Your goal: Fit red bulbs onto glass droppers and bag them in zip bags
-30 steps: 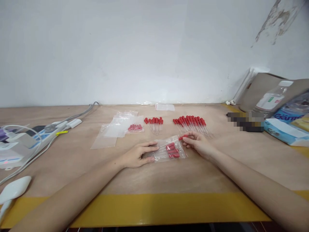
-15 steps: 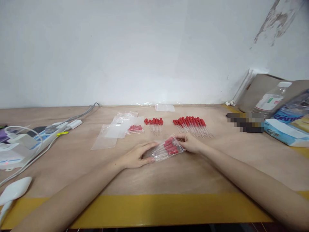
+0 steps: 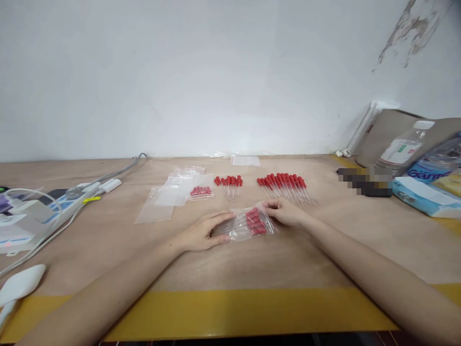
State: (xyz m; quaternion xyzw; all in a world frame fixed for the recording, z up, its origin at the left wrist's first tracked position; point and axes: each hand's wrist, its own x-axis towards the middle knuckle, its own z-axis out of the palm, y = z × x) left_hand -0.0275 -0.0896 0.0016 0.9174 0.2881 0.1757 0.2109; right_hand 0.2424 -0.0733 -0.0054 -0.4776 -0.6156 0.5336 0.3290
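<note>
A clear zip bag [image 3: 248, 224] with several red-capped droppers lies on the wooden table [image 3: 230, 259] between my hands. My left hand [image 3: 205, 231] rests on the bag's left end, fingers curled over it. My right hand [image 3: 286, 212] pinches the bag's right, open end. Just behind lie a long row of loose red-capped droppers [image 3: 284, 186] and a smaller bunch of droppers [image 3: 230, 185]. A filled bag [image 3: 201, 191] sits further left.
Empty clear bags [image 3: 162, 202] lie at the left centre, another bag [image 3: 245, 160] by the wall. A power strip with cables [image 3: 54, 206] is at the far left. A water bottle [image 3: 403, 149], cardboard and tissue packs [image 3: 428, 192] crowd the right.
My right hand pushed the red dropper it held into the bag, lifted the bag's open end slightly, then laid it back down. My left hand has stayed on the bag.
</note>
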